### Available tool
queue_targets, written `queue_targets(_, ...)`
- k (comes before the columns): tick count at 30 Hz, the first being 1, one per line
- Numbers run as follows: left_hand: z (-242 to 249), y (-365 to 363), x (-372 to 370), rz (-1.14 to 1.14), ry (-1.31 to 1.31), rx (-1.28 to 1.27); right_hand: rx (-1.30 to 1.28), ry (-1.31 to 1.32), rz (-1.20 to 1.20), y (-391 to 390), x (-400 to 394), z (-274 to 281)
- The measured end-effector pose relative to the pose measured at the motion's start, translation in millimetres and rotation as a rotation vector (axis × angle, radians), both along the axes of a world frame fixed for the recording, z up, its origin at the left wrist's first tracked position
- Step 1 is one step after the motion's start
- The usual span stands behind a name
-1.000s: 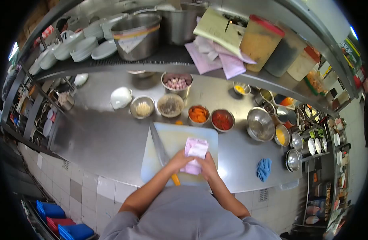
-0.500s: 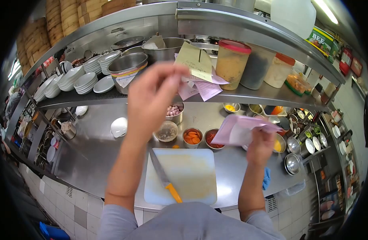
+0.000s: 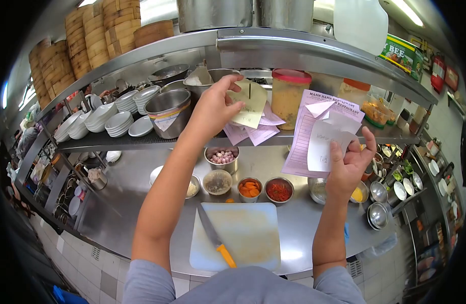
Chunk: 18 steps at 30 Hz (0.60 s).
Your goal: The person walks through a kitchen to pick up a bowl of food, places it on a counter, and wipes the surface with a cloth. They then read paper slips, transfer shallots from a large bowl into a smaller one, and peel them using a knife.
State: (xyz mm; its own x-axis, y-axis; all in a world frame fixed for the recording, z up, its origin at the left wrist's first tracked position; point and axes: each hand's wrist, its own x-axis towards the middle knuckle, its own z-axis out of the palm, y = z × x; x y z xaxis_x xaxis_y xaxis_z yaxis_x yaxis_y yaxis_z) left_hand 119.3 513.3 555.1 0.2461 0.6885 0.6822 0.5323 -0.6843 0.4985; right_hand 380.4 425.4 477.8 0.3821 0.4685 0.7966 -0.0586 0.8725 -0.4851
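Observation:
My left hand (image 3: 218,104) is raised at the shelf edge, its thumb and fingers closed round the left side of a yellow note (image 3: 250,106). Pink slips (image 3: 263,133) hang just below that note, in front of a red-lidded container (image 3: 290,99). In my right hand (image 3: 350,164) is a bundle of pink order sheets (image 3: 303,147) with a white slip (image 3: 324,147) on top, pressed under the thumb; the other fingers are partly spread. Below both hands, a knife (image 3: 212,230) with a yellow handle lies on the white cutting board (image 3: 253,238).
Bowls of shallots (image 3: 222,156), carrots (image 3: 249,189) and red strips (image 3: 279,190) stand behind the board. Stacked white plates (image 3: 119,123) and a steel pot (image 3: 168,114) fill the shelf's left side. Metal bowls (image 3: 378,215) sit at the right. Another person (image 3: 92,100) is at the far left.
My left hand has moved from in front of the pot to the yellow note. My right hand has raised and turned the sheets, so their printed faces show. The view has shifted.

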Motion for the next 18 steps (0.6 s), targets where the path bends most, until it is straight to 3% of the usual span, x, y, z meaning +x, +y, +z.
queue_targets(4,-10,-2,4,0.051,0.093,0.024,0.048,-0.076,-0.012,16,6,-11)
queue_targets(8,-24,11,14,0.149,0.148,0.312,0.062,-0.161,-0.101,24,-2,0)
queue_targets(12,-17,18,21,0.141,0.033,0.128,0.019,-0.218,-0.205,32,-17,17)
queue_targets(14,-8,15,25,0.098,-0.055,-0.047,0.054,-0.421,-0.301,41,-21,26)
queue_targets(18,-45,47,27,0.077,-0.039,0.101,0.134,-0.578,-0.370,67,-36,29)
